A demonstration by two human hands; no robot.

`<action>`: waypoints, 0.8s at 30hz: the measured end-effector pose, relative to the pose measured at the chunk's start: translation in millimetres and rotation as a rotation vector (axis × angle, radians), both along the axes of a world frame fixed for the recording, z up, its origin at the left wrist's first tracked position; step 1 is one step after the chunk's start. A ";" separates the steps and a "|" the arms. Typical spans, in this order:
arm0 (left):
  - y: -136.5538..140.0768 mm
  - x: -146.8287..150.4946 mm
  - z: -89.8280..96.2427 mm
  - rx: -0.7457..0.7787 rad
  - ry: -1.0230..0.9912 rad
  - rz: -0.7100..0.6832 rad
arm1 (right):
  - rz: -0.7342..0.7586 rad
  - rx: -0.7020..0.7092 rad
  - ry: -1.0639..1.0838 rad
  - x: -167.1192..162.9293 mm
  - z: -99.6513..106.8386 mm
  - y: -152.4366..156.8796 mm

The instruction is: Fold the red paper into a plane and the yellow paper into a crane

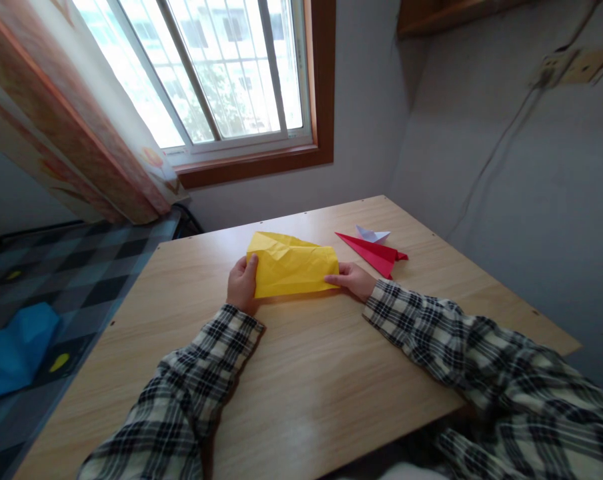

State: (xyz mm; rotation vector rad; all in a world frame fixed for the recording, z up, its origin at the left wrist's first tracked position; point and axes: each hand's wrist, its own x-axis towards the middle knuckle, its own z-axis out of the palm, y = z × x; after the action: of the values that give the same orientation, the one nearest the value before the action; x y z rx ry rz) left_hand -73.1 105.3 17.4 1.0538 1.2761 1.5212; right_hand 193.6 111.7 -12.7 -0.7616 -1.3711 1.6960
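Observation:
A folded, creased sheet of yellow paper (296, 268) is held just over the wooden table, its long side running left to right. My left hand (242, 283) grips its left end, thumb on the near face and the other fingers behind. On the right end, my right hand (354, 279) pinches the lower corner between thumb and fingers. Past my right hand lies a red paper plane (374, 253), its nose pointing to the far left. Behind the plane sits a small white paper boat (372, 235).
The wooden table (301, 373) reaches toward a wall corner below a window (221, 73). To the left, a checked bed cover (106, 267) carries a blue folded paper (19, 350). A cord (496, 147) hangs from the socket on the right wall.

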 end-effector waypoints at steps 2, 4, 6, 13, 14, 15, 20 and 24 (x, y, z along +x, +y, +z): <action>-2.0 0.1 3.4 -0.021 -0.008 -0.025 | 0.016 0.029 -0.010 0.8 -0.6 0.2; -4.2 -0.3 6.9 -0.035 0.011 -0.032 | 0.025 0.047 -0.017 0.8 -0.7 0.1; -6.1 -1.8 10.1 -0.037 0.058 -0.018 | 0.027 0.049 -0.047 0.6 -1.4 0.3; -7.3 -16.1 6.8 -0.003 0.208 0.039 | 0.011 0.010 -0.214 1.0 -7.6 3.3; -6.4 -20.7 4.5 -0.001 0.235 0.063 | 0.013 0.004 -0.199 0.9 -7.3 3.3; -5.3 -26.5 2.3 -0.003 0.280 0.083 | 0.013 -0.007 -0.178 0.8 -6.7 3.1; 2.6 -69.3 0.3 -0.104 0.730 0.345 | -0.030 -0.049 -0.119 0.2 -2.7 1.0; 2.8 -92.3 10.5 -0.256 1.107 0.427 | -0.028 -0.033 -0.102 0.8 -4.0 0.8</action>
State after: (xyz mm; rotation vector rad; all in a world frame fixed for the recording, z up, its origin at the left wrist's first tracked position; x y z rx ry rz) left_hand -165.4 108.1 27.9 1.5853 2.4975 0.9529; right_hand 194.3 112.5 -16.8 -0.8927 -1.3976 1.6810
